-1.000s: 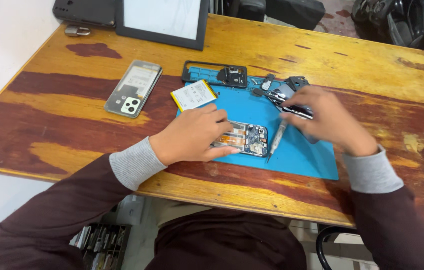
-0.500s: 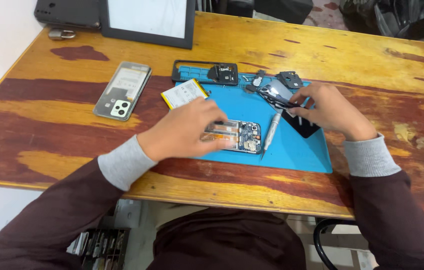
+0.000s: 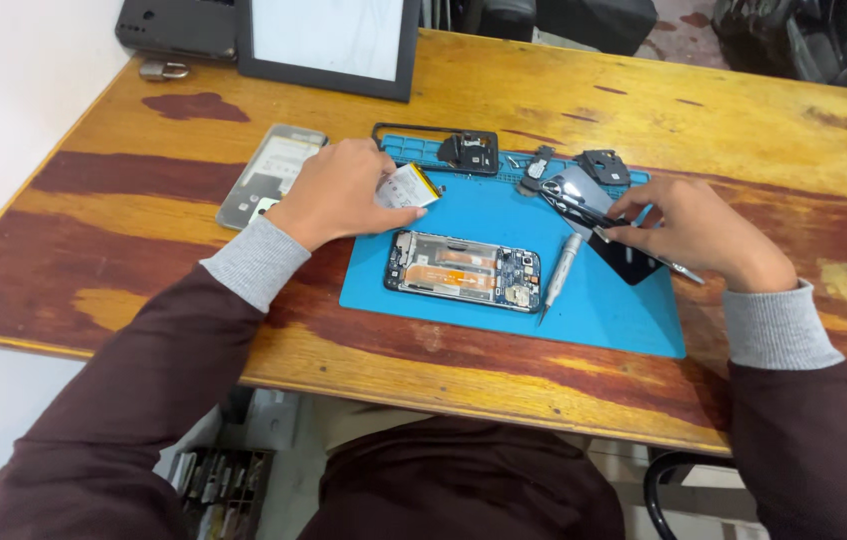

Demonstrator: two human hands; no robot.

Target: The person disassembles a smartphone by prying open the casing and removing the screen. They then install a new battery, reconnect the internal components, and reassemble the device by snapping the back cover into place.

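On blue mat (image 3: 603, 310) I see the opened phone (image 3: 463, 271) lying flat, free for access; left hand (image 3: 338, 195) grips battery (image 3: 405, 187), right hand (image 3: 688, 228) pinches tweezers (image 3: 583, 214) beside screwdriver (image 3: 560, 270).

Left hand (image 3: 338, 195) reaches far-left, palm down, fingers (image 3: 398, 208) loosely curled and pointing right, sleeve running back to near left. Right hand (image 3: 698, 232) sits at right, palm down, fingers (image 3: 633, 208) pinched together pointing left, forearm angled to near right.
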